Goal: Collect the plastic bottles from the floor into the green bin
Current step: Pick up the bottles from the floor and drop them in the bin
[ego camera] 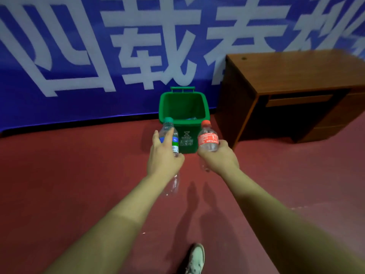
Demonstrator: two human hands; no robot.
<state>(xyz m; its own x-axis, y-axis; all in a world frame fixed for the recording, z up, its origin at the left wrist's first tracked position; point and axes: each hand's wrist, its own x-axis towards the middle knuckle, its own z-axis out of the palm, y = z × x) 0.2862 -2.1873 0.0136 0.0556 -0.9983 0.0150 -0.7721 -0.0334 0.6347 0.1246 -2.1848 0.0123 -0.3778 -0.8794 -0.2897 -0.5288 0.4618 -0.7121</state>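
— Why are we holding both bottles upright and out in front of us?

— We're lining them up with the green bin (206, 107), it seems. It's standing open on the red floor (79, 175), against the blue banner (59, 99) and just beside the wooden desk (296, 76), so we're probably approaching to drop them in.

— How are we gripping them?

— Our left hand (164, 155) is wrapping round the middle of the teal-capped water bottle (167, 126), forefinger stretched up along its label. Our right hand (221, 157) is clamping round the lower body of the red-capped cola bottle (208, 138). The hands are apart, one at either side of the bin's front.

— Are the bottles over the opening?

— Not yet; we're holding them short of the rim. Something bluish is lying inside, but we cannot tell what.
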